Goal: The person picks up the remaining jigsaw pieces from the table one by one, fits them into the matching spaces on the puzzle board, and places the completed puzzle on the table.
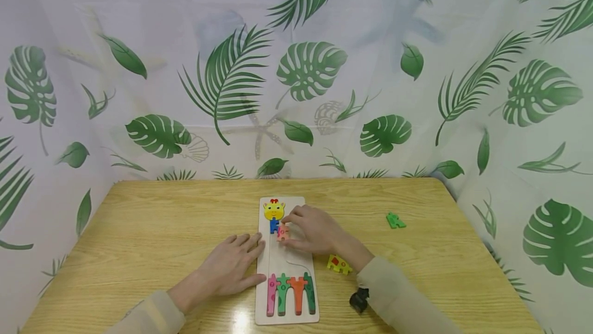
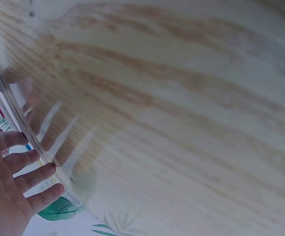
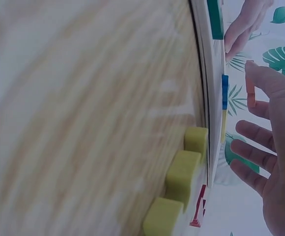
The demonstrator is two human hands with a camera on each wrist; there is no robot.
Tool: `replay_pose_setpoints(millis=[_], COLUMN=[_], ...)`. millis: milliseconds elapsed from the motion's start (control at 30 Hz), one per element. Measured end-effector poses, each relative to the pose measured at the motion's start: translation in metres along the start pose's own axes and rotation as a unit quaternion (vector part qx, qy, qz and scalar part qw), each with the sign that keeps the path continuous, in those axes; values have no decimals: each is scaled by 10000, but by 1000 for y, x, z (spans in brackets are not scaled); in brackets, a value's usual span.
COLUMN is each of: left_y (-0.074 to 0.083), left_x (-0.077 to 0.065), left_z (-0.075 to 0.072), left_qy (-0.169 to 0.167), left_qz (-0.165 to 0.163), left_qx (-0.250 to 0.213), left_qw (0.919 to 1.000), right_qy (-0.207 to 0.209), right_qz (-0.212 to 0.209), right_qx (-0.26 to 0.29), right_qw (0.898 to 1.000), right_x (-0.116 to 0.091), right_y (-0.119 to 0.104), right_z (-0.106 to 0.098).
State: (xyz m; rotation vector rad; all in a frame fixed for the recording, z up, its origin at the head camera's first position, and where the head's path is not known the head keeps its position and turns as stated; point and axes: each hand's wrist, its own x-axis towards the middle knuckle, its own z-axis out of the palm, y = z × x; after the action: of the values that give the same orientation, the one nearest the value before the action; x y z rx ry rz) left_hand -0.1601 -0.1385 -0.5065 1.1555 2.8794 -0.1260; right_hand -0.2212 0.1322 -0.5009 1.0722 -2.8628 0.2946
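Note:
A pale wooden puzzle board lies upright on the table in the head view. Its giraffe head is at the top, with a blue puzzle piece just below. Thumb and index finger of my right hand pinch a salmon-pink puzzle piece beside the blue one; in the right wrist view this piece appears edge-on, above the board. My left hand rests at the board's left edge, fingers spread and thumb touching near the pink leg piece. Green, orange and dark green leg pieces sit along the bottom.
On the table right of the board lies a yellow puzzle piece, partly under the right forearm. Farther off to the right is a small green piece. A black object shows by the right sleeve. Leaf-printed cloth rises behind the table.

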Motion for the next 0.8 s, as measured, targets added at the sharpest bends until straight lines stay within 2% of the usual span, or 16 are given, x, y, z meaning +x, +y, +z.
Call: replay_pose_setpoints(millis=[800], left_y=[0], left_x=[-1], left_z=[-1], left_qy=[56], left_qz=[51], left_qx=[105], left_qw=[9999], right_qy=[-317], right_qz=[-381], right_qx=[-300], right_qw=[9983], right_x=[7], right_y=[-6], right_z=[4])
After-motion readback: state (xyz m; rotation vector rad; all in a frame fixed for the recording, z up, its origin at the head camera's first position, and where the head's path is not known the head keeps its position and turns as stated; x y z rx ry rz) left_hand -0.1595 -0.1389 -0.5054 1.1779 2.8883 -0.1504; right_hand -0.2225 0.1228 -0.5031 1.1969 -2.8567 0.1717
